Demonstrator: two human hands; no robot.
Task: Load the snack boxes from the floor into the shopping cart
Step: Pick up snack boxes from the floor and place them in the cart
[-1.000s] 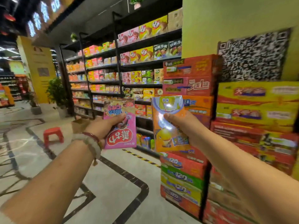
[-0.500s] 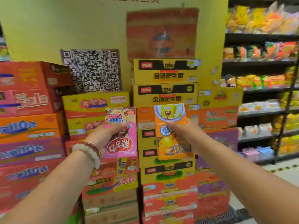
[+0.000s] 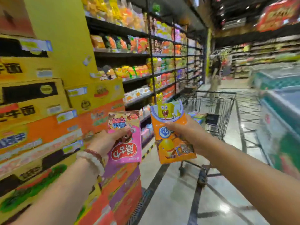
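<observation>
Head view: left hand (image 3: 105, 142) grips a pink snack box (image 3: 125, 138) by its left edge, thumb across the front, box upright at arm's length. Right hand (image 3: 186, 132) grips an orange snack box (image 3: 170, 135), fingers curled round its right side. Boxes side by side, not touching. Shopping cart (image 3: 217, 111) stands on the aisle floor beyond the right hand, beside stacked cartons (image 3: 48, 127).

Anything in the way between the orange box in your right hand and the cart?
In the head view, nothing stands between the orange box, held by the right hand, and the shopping cart just beyond it; only bare floor shows below.
</observation>
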